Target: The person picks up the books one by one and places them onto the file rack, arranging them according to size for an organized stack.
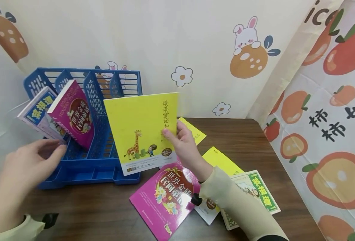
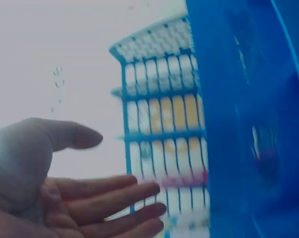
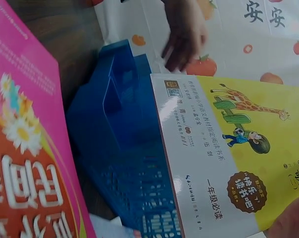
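A thin yellow book with a giraffe on its cover is gripped at its right edge by my right hand, thumb across the front. It is held up before the right part of a blue book rack. My left hand holds nothing and is near the rack's left front, fingers relaxed and thumb apart in the left wrist view. Inside the rack, a magenta book leans in one slot, beside a pale book with a blue title band in the leftmost part.
On the brown table lie another magenta book, a yellow book and a green-and-white book, partly overlapping. A further yellow book shows behind my right hand. Printed curtains stand behind and at the sides.
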`<state>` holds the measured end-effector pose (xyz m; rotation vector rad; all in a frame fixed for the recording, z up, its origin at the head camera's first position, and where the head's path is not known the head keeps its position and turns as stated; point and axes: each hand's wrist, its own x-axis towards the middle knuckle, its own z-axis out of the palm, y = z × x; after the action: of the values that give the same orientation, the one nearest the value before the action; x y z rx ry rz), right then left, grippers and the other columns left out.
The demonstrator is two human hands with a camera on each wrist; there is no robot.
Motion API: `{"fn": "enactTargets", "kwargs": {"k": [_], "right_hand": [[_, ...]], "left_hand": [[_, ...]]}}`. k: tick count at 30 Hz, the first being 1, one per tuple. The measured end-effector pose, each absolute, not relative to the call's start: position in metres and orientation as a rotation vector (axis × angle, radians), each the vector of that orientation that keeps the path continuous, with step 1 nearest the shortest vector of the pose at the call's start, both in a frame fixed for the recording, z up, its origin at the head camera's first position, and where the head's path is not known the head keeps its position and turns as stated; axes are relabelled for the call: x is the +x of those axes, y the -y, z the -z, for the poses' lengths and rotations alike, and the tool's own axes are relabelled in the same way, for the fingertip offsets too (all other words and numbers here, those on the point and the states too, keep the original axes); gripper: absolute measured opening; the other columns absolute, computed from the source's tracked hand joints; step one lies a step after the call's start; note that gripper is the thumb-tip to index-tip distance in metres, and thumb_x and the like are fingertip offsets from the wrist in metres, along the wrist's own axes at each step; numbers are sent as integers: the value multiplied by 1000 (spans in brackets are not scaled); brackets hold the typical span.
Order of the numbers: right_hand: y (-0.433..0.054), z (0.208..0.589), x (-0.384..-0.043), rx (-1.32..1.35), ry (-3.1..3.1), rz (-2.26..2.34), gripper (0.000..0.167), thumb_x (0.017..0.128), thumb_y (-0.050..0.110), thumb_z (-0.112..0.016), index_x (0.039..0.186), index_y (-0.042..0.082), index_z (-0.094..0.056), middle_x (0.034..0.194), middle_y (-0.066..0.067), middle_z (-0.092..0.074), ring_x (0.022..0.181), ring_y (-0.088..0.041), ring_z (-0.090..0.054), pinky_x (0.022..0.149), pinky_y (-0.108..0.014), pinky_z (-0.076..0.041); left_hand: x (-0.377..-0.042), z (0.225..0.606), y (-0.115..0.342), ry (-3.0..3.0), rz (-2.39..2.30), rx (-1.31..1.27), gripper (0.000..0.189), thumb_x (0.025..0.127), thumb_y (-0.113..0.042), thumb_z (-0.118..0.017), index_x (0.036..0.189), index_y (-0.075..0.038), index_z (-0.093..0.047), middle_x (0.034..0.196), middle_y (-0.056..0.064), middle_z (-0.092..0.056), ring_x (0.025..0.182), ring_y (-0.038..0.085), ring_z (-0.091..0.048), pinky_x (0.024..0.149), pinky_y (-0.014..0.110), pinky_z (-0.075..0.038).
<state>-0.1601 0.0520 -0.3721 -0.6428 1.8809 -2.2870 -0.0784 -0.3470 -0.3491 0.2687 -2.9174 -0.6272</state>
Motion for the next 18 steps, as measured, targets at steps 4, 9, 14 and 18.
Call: {"fn": "enactTargets", "kwargs": {"k": [4, 9, 14, 18], "right_hand": [[-40, 371, -158, -627, -1900, 2264, 35, 114, 12, -58, 148, 1, -55, 137, -22, -72, 119, -32, -76, 97, -51, -64], [-31, 369, -156, -644, -1883, 2238, 35, 114, 12, -58, 148, 2, -56, 136, -21, -73, 118, -34, -76, 96, -50, -64], [-27, 369, -154, -683, -1876, 2218, 35, 114, 11, -58, 148, 2, -57, 135, -22, -73, 116, -35, -77, 96, -51, -64], [-25, 370, -155, -713, -1880, 2202, 36, 113, 10, -58, 148, 1, -57, 135, -24, -72, 116, -36, -77, 96, -52, -64]], "left_hand": [[-84, 340, 319, 2885, 764, -34, 58, 106, -43, -71, 146, -1, -65, 134, 36, -68, 115, 57, -66, 86, 76, -52], [-88, 336, 291, 2836, 1081, -340, 58, 105, -30, -76, 156, -8, -58, 141, 23, -70, 121, 48, -70, 97, 76, -52], [-93, 339, 271, 2769, 1354, -533, 57, 106, -17, -74, 158, -7, -54, 135, 18, -75, 113, 32, -77, 93, 34, -62], [-95, 342, 261, 2675, 1590, -661, 50, 109, -10, -67, 156, -4, -55, 134, 19, -75, 108, 23, -80, 85, 26, -64]]}}
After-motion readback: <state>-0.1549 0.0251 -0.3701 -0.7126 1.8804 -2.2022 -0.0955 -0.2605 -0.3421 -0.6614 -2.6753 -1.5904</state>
